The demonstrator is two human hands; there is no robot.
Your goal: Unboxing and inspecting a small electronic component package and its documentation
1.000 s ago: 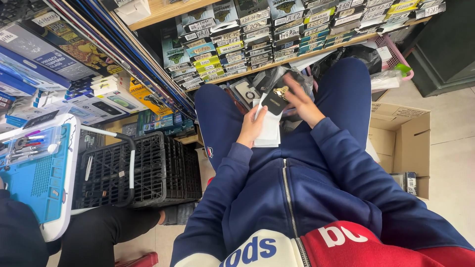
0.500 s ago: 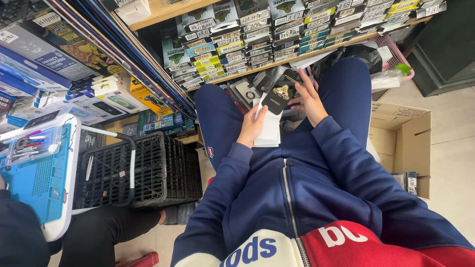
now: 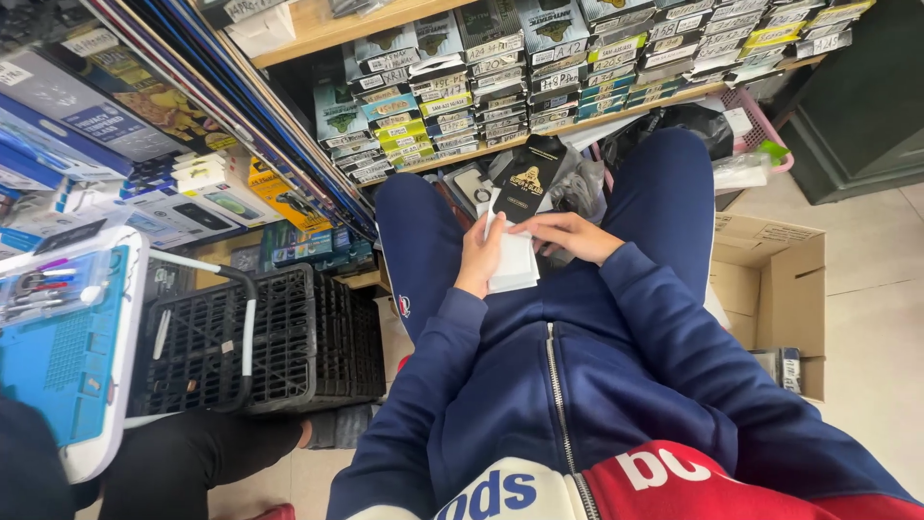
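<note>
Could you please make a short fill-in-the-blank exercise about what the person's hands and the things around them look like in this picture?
1. The left hand holds a stack of flat ____ packets on the lap.
2. The right hand touches a flat ____ package with a gold emblem.
3. The plastic basket on the floor beside the person is ____.
4. The open box on the person's right is made of ____.

Missing words: white; black; black; cardboard

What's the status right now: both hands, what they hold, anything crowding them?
Left hand grips white flat packets. Right hand holds black flat package above them. Black basket beside the left knee, cardboard box to the right.
</note>
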